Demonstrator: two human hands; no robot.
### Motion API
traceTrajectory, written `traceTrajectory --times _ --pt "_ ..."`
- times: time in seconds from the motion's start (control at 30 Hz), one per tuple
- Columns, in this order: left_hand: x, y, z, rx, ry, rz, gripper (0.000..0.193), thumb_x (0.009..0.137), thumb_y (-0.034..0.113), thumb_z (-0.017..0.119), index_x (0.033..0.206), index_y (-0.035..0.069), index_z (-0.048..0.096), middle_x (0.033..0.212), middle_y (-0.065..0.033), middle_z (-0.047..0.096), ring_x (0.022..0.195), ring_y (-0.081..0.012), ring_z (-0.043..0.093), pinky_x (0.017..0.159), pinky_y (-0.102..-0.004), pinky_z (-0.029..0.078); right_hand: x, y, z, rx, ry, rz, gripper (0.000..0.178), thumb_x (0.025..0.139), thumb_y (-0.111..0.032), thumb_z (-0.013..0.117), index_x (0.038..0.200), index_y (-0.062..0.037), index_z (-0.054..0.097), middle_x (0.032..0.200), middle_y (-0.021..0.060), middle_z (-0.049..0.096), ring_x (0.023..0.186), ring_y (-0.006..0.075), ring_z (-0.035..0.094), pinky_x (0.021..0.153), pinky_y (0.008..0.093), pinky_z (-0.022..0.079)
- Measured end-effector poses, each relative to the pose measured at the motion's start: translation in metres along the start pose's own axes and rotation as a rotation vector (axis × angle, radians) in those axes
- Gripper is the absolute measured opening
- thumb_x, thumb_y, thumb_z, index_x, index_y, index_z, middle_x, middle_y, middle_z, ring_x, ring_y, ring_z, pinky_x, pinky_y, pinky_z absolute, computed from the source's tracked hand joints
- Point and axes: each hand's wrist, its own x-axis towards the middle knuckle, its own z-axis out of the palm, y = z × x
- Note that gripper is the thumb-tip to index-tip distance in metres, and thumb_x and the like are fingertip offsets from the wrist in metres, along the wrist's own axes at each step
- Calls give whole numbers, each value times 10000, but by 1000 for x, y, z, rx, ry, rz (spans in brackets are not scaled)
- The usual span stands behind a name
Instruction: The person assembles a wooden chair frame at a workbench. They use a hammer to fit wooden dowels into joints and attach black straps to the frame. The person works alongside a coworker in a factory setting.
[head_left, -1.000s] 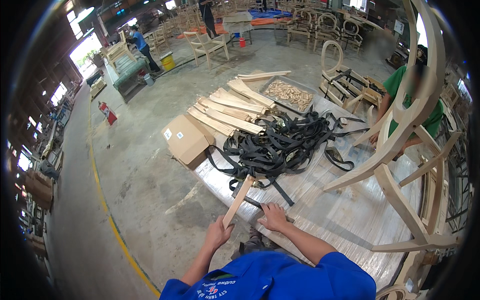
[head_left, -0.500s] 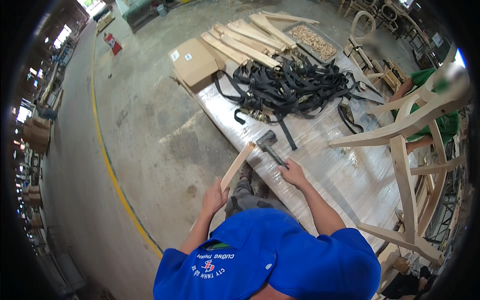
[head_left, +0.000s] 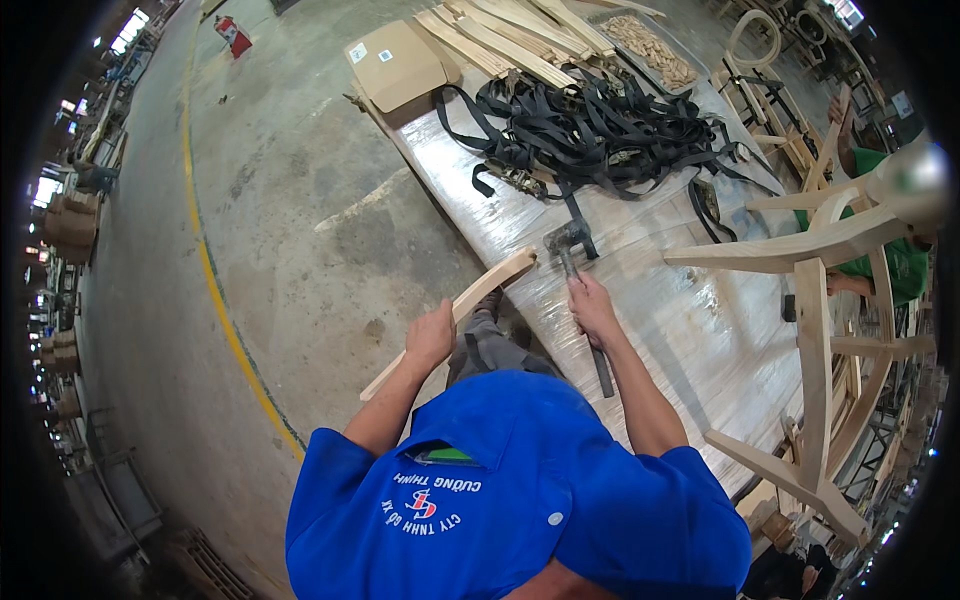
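Observation:
My left hand (head_left: 431, 335) is closed round a curved wooden strip (head_left: 492, 281), a pale piece slanting from my forearm up toward the table edge. Its far end, darker at the tip, reaches the edge of the plastic-covered table (head_left: 640, 310). In my right hand (head_left: 593, 308) is a mallet (head_left: 569, 236) with a dark head, gripped midway along the handle. The head is above the table, just right of the strip's end and apart from it. A heap of black straps (head_left: 600, 140) with metal buckles lies beyond the mallet.
Cardboard (head_left: 395, 70), wooden slats (head_left: 520, 45) and a tray of small wooden pieces (head_left: 648, 50) occupy the table's far end. At the right stands a wooden chair frame (head_left: 815, 350); behind it is a person in green (head_left: 900, 270). A fire extinguisher (head_left: 233, 38) stands far left.
The strip's tip and the mallet head have moved up and right in view. More of the strip and handle now shows on the near side of my hands. The person in green has a hand raised.

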Motion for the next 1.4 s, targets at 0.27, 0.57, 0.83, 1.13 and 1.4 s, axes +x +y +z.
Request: traceTrajectory --times 0.27,0.57,0.83,1.13,1.4 --pt "1 -2 13 11 -13 -21 165 997 168 530 1103 44 505 812 -290 703 772 -526 693 703 -652 532 -36 -52 12 -304 428 -497 453 1080 -285 579 1425 8 586 941 266 707 843 339 724 813 417 567" --pt "4 -7 2 39 -5 35 163 986 161 530 1099 48 505 820 -306 695 778 -543 683 709 -660 522 -26 -41 4 -355 132 -349 414 1071 -301 564 1360 -18 647 990 246 732 922 334 734 839 410 546" --pt "6 -9 9 20 -35 -26 263 978 214 607 1174 59 522 843 -304 698 828 -538 685 729 -650 525 -3 -3 18 -472 363 -506 467 1069 -329 590 1441 -46 600 950 249 737 905 336 747 806 442 554" --pt "-8 -37 -27 -69 -31 -166 483 919 321 739 1298 62 589 1026 -275 732 988 -498 695 843 -585 549 -17 37 -28 -300 243 -215 412 1021 -328 659 1305 -30 662 1036 243 753 971 326 746 852 401 547" --pt "85 38 -160 -1034 323 63 353 1026 338 695 1156 29 585 782 -32 615 674 -134 628 634 -321 537 -9 36 -77 -925 543 -479 277 942 -228 728 1158 -55 702 1047 178 654 1018 381 642 901 496 520"
